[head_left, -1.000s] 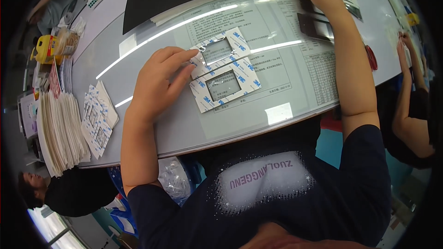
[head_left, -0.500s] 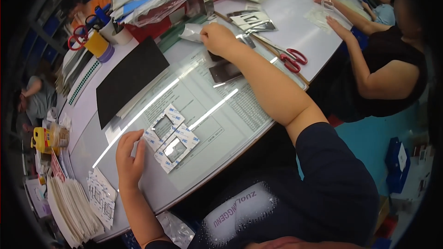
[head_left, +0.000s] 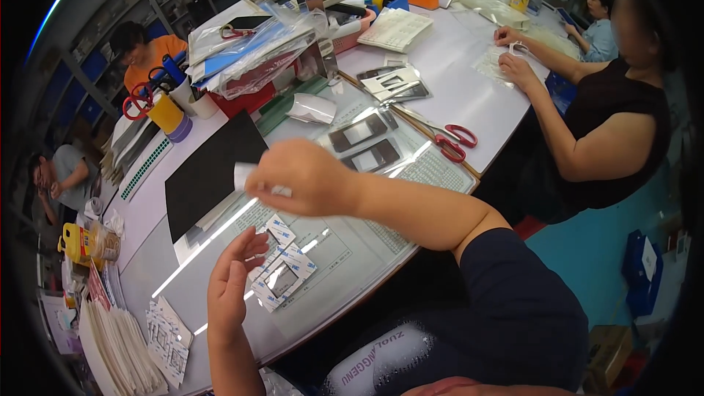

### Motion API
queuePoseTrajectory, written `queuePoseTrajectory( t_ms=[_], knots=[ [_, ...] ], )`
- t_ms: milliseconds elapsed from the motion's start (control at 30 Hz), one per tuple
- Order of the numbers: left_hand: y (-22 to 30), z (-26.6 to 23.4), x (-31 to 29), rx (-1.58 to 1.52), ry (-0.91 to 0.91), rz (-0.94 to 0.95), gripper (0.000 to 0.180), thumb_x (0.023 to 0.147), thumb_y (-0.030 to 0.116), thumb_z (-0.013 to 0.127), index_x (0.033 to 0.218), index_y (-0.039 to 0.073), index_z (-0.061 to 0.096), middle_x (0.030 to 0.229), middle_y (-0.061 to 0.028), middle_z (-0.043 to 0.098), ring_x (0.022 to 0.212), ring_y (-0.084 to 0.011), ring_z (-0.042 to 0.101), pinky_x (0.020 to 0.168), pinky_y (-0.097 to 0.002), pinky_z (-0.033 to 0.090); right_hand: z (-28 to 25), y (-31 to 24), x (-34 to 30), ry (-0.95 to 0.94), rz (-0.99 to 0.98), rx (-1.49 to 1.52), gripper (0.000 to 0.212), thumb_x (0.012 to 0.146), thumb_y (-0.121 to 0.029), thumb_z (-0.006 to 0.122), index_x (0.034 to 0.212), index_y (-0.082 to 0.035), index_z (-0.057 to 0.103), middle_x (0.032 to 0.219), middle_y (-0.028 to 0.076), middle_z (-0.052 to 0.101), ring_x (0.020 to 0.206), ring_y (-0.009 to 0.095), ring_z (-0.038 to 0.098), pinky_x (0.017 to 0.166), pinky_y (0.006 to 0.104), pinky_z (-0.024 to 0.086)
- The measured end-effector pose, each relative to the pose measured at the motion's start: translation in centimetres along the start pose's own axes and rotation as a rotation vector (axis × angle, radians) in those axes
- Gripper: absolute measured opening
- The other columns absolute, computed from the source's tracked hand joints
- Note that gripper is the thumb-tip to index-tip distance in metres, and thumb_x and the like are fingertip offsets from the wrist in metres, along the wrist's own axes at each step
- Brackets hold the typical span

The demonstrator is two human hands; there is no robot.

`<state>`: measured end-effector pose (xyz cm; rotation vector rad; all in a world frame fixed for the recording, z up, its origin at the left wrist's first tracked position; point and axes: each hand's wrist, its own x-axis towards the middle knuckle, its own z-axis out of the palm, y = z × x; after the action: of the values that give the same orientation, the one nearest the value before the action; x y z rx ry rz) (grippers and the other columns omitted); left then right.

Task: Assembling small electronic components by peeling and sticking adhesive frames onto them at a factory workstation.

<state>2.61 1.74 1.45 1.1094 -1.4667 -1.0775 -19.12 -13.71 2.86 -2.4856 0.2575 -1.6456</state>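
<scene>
My right hand [head_left: 304, 180] is closed on a small white piece of paper or film [head_left: 243, 174], in the air above the mat. My left hand [head_left: 231, 286] is open, its fingers curved and nothing visible in them. Beside it lie white adhesive-backed sheets with blue print [head_left: 302, 258] and a rectangular cut-out; my right hand hides part of the area above them. Past my right wrist rest two dark flat panels, an upper one [head_left: 339, 139] and a lower one [head_left: 352, 162], each with a pale window. A curled white film [head_left: 312, 108] lies farther back.
A black sheet [head_left: 213, 176] lies left of my right hand. Red-handled scissors [head_left: 451, 148] are at the right. At the lower left stand a paper stack [head_left: 117, 345] and more adhesive sheets [head_left: 167, 341]. A co-worker's hands [head_left: 515, 66] handle clear film at the right.
My right hand has come from the far side of the mat toward me with the small white piece, uncovering the dark panels. My left hand has shifted right, closer to the adhesive sheets.
</scene>
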Motion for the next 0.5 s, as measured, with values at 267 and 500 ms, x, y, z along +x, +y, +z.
queuePoseTrajectory(
  t_ms=[267,500],
  knots=[
    [-1.1,0.1,-0.3,-0.368,0.03,-0.266,0.034,0.106,0.019,0.047,0.126,-0.006,0.058,0.114,-0.0175,0.07,0.095,-0.024,0.072,0.083,-0.0357,0.059,2.7,-3.5,-2.2,-0.277,-0.131,0.213,0.018,0.089,-0.028,0.074,0.09,-0.013,0.065,0.085,0.0,0.06,0.09,0.023,0.06,0.088,0.0383,0.045],
    [1.1,0.6,-0.4,-0.171,-0.105,-0.407,0.035,0.102,0.018,0.051,0.127,-0.006,0.056,0.103,-0.0181,0.073,0.088,-0.0223,0.07,0.079,-0.0338,0.056,2.5,-2.5,-2.6,-0.35,-0.049,0.131,0.026,0.085,-0.013,0.071,0.111,-0.013,0.067,0.103,0.002,0.066,0.098,0.024,0.062,0.095,0.0406,0.044]
  ],
)
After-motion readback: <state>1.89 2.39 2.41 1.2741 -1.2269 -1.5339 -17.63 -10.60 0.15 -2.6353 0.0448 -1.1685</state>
